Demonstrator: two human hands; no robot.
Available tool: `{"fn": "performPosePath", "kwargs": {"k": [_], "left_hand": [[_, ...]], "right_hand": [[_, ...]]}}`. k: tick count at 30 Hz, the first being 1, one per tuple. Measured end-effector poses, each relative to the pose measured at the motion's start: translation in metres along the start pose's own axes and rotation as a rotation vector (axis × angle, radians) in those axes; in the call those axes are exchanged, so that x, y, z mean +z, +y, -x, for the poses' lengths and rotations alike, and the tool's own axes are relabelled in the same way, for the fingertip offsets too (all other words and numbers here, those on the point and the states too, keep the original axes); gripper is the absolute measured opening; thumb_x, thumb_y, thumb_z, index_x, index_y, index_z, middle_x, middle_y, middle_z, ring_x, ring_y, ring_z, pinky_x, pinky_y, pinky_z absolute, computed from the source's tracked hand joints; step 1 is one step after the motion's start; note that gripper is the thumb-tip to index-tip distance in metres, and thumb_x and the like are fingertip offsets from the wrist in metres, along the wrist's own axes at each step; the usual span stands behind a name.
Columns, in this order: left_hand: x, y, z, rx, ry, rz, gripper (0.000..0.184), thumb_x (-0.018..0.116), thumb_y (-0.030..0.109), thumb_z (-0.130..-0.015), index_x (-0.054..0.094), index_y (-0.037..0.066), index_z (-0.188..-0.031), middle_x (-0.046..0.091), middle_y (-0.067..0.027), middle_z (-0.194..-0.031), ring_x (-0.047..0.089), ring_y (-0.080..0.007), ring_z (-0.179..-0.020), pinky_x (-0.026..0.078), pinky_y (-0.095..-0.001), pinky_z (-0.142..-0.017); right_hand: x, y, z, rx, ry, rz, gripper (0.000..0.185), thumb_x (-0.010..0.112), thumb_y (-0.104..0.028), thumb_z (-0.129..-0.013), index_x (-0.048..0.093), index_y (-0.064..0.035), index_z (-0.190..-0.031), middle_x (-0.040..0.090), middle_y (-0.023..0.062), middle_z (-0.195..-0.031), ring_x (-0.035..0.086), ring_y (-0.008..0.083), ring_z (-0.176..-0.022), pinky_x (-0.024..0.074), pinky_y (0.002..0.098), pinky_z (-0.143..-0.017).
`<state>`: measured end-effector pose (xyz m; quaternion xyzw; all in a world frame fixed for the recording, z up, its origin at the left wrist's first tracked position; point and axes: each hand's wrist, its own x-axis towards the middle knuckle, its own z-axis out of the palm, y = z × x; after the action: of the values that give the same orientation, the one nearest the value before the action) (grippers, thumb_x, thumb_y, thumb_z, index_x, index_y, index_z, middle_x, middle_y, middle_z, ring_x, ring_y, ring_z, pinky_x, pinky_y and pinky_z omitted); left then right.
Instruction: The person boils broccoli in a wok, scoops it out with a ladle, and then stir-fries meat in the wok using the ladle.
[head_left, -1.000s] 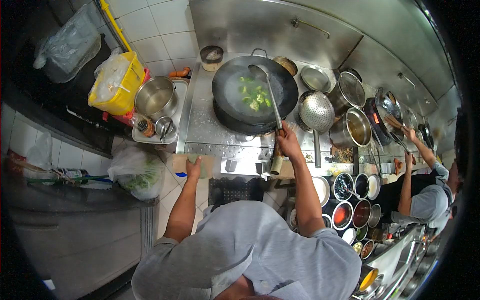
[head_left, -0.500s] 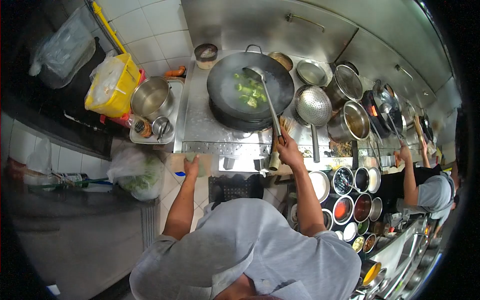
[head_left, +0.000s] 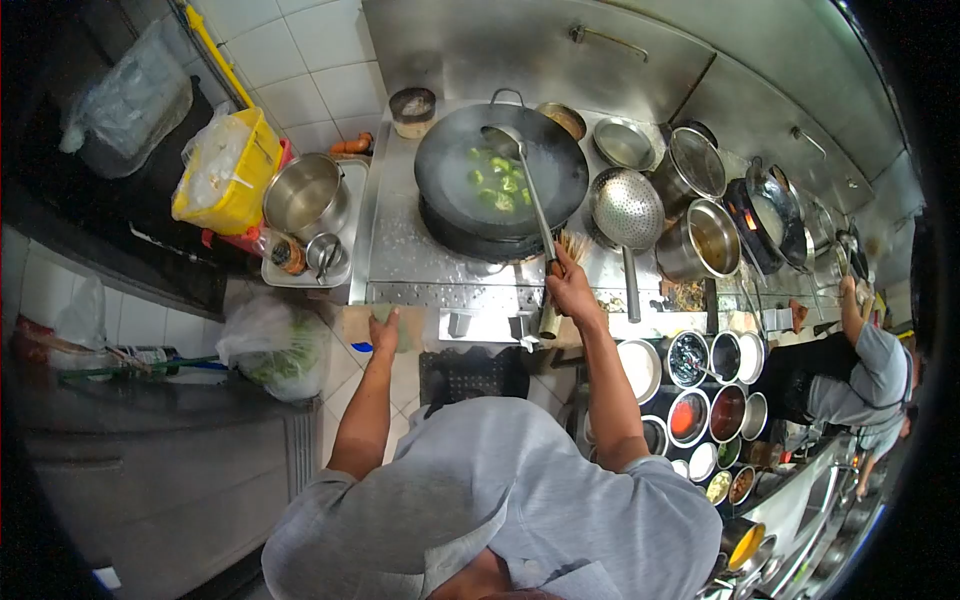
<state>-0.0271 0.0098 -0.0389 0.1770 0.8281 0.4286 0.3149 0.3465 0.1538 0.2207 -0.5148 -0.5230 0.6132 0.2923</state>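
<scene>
My right hand (head_left: 572,288) is closed round the handle of a long metal ladle (head_left: 533,190), whose bowl is over the far part of a large black wok (head_left: 440,185). Green vegetable pieces (head_left: 500,182) lie in cloudy, steaming liquid inside the wok. A bamboo brush (head_left: 550,318) lies beside and partly beneath my right hand. At the counter's front edge, my left hand (head_left: 384,330) rests by a greenish cloth (head_left: 408,332); its fingers are partly hidden, and whether it grips the cloth is unclear.
A perforated strainer (head_left: 627,210) and metal pots (head_left: 700,245) stand right of the wok. Several sauce containers (head_left: 688,418) are nearer me. A tray (head_left: 357,235) with a pot is at left. Another person (head_left: 860,375) works at far right beside another wok (head_left: 770,215).
The ladle's bowl has shifted slightly left and away in the wok, and the vegetables have moved a little. The other person's arms have moved. The view has shifted slightly.
</scene>
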Motion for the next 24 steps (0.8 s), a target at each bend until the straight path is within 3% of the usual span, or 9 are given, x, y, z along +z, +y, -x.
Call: {"fn": "performPosePath", "kwargs": {"k": [8, 11, 14, 18, 24], "left_hand": [[-0.003, 0.015, 0.012, 0.051, -0.016, 0.005, 0.096, 0.075, 0.045, -0.079, 0.032, -0.014, -0.141, 0.041, -0.0306, -0.143, 0.040, -0.0385, -0.135, 0.032, -0.0394, -0.112], [-0.004, 0.016, 0.014, 0.054, 0.019, -0.034, 0.093, 0.075, 0.045, -0.080, 0.034, -0.014, -0.139, 0.043, -0.0306, -0.142, 0.042, -0.0384, -0.134, 0.033, -0.0397, -0.111], [-0.001, 0.010, 0.008, 0.059, 0.029, -0.051, 0.092, 0.075, 0.045, -0.080, 0.035, -0.014, -0.139, 0.044, -0.0307, -0.140, 0.043, -0.0385, -0.133, 0.034, -0.0399, -0.111], [-0.001, -0.007, -0.005, 0.072, -0.061, 0.058, 0.092, 0.074, 0.045, -0.080, 0.034, -0.013, -0.139, 0.044, -0.0307, -0.141, 0.043, -0.0386, -0.132, 0.035, -0.0401, -0.110], [-0.004, 0.009, 0.009, 0.040, -0.027, 0.006, 0.096, 0.074, 0.047, -0.079, 0.032, -0.014, -0.141, 0.043, -0.0309, -0.142, 0.043, -0.0387, -0.132, 0.034, -0.0398, -0.111]], "right_hand": [[0.003, 0.003, -0.010, 0.000, 0.058, -0.023, 0.073, 0.050, 0.002, -0.085, 0.025, -0.0071, -0.153, 0.050, -0.0003, -0.068, 0.045, 0.0107, -0.043, 0.0368, 0.0278, -0.037], [-0.005, 0.003, -0.009, 0.011, -0.032, -0.120, 0.074, 0.049, 0.002, -0.084, 0.026, -0.0092, -0.153, 0.050, -0.0003, -0.069, 0.044, 0.0099, -0.043, 0.0370, 0.0274, -0.037], [-0.006, 0.006, 0.006, -0.128, 0.095, 0.179, 0.074, 0.050, 0.003, -0.083, 0.026, -0.0030, -0.152, 0.049, -0.0010, -0.070, 0.046, 0.0089, -0.045, 0.0397, 0.0258, -0.038], [-0.013, -0.012, 0.054, -0.008, -0.015, 0.037, 0.074, 0.048, 0.005, -0.082, 0.027, -0.0047, -0.152, 0.045, -0.0029, -0.064, 0.044, 0.0081, -0.043, 0.0401, 0.0255, -0.039], [-0.018, -0.004, 0.072, 0.090, -0.074, 0.012, 0.073, 0.048, 0.005, -0.082, 0.029, -0.0044, -0.152, 0.041, -0.0038, -0.064, 0.042, 0.0079, -0.044, 0.0385, 0.0259, -0.039]]}}
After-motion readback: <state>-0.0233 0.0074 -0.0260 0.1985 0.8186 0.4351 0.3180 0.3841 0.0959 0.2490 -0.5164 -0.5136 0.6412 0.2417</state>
